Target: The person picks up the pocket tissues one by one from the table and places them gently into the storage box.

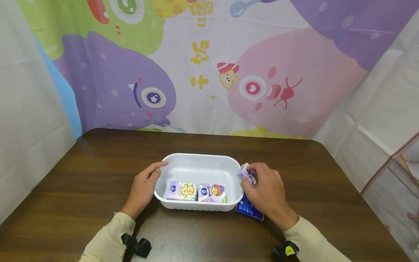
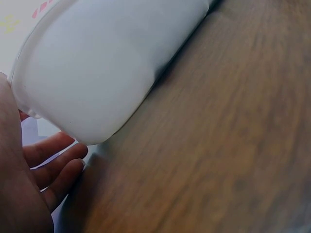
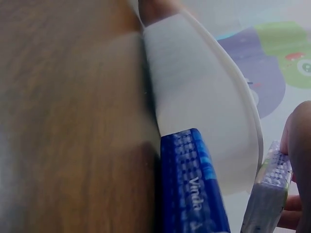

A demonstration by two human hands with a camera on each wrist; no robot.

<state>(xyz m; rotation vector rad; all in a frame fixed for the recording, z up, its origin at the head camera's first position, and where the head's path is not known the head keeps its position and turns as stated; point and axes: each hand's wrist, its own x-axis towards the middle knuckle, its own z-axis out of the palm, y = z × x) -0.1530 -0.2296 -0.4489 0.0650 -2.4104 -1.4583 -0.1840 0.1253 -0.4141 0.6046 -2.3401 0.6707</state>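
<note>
Right hand [image 1: 266, 189]: pinching a small purple pack [image 1: 244, 173] just beside the right rim of my white tub [image 1: 199, 206]; can't tell if they touch. Left hand [image 1: 144, 185]: fingers extended, slightly spread, touching the tub's left end. Tub holds a left pack [image 1: 182, 191] and a right pack [image 1: 212, 193], side by side. Blue pack [image 1: 248, 209] on the bench [image 1: 203, 236], partly hidden behind my right hand.

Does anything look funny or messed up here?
Yes, the pink creature on the backdrop: it lies sideways, with its eye beside its mouth. Nothing looks spilled or broken around the white tray; the blue pack just sits outside it.
</note>
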